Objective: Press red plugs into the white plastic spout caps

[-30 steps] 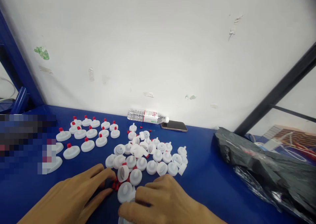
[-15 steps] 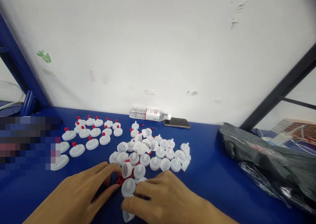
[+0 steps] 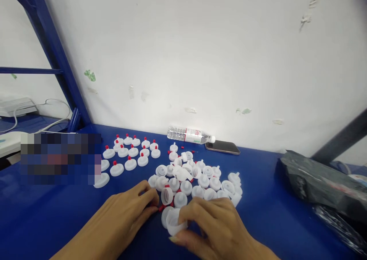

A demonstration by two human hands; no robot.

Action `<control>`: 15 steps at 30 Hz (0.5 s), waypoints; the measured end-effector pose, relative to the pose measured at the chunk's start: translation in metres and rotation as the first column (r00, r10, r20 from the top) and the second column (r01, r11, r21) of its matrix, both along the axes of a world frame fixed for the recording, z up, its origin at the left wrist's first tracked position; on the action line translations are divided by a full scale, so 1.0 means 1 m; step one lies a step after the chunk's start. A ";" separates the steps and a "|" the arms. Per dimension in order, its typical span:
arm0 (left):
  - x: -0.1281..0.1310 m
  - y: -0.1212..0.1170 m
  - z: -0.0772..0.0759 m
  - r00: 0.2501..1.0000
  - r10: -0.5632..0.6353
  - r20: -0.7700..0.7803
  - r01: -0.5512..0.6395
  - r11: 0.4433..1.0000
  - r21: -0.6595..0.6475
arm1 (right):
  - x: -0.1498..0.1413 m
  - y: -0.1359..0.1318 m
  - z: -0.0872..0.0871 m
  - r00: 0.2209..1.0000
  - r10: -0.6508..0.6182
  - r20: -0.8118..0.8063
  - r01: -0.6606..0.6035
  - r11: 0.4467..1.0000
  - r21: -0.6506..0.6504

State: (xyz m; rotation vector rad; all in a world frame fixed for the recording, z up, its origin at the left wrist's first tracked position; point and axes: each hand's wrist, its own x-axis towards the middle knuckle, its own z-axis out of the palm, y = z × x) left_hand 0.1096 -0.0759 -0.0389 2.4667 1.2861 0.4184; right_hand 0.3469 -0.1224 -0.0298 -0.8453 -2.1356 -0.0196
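While the right hand (image 3: 220, 225) grips a white lid (image 3: 175, 222) between thumb and fingers, near the loose white lids (image 3: 197, 191), the left hand (image 3: 129, 214) has its fingertips curled at the red caps (image 3: 162, 207) (whether they pinch one, I cannot tell).

workshop-like workspace, blue table (image 3: 258, 176) with metal frame (image 3: 54, 54), scuffed white wall (image 3: 172, 61), rows of capped lids (image 3: 117, 170), loose lids (image 3: 186, 188) heaped beside
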 end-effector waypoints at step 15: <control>0.009 -0.004 0.016 0.885 -0.124 0.449 0.041 0.981 0.191 | -0.001 0.009 0.002 0.783 -0.276 -0.558 -0.292 0.629 -0.721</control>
